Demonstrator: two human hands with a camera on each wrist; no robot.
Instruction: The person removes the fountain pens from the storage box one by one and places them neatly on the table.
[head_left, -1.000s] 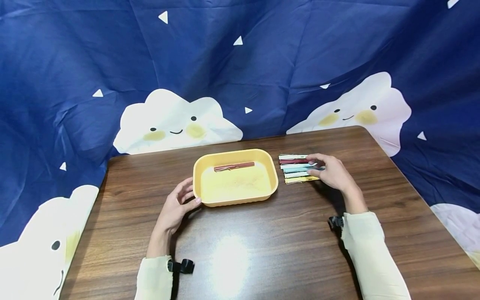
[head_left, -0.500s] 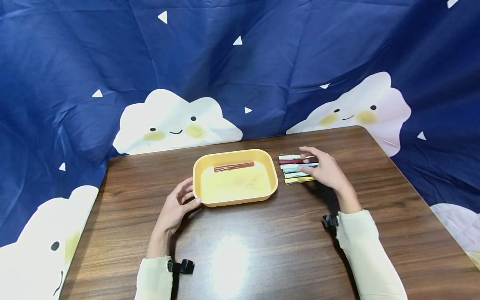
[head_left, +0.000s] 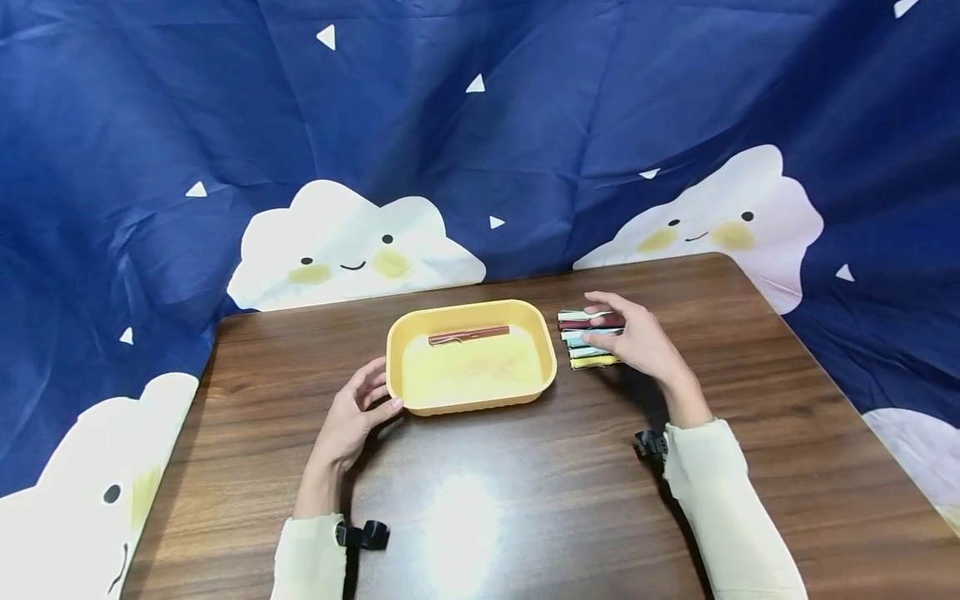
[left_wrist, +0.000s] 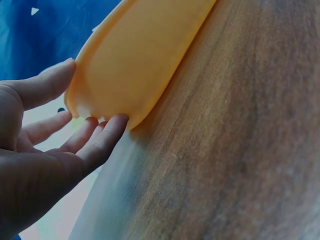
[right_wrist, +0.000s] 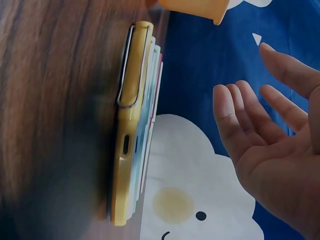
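Note:
My left hand (head_left: 352, 412) holds the left end of a yellow plastic tray (head_left: 468, 406), thumb at its front corner and fingertips against its end wall. In the left wrist view, the thumb touches the rim and the fingers (left_wrist: 102, 142) lie along the tray's outer wall (left_wrist: 130, 65). A dark red pen (head_left: 468, 335) lies inside the tray. Right of it, several pens (head_left: 570, 325) lie side by side, white, dark red, light blue and yellow. Over them hovers my right hand (head_left: 637, 337), fingers spread and holding nothing. The yellow pen (right_wrist: 131, 115) is nearest in the right wrist view.
The brown wooden table (head_left: 525, 492) carries the tray and pens, and its back edge meets a dark blue cloth (head_left: 525, 125) printed with smiling clouds. A black band with a small camera (head_left: 363, 535) sits on the left sleeve.
My right hand has moved left over the row of pens, its fingers still apart. The left hand, the tray and the pens stay where they were.

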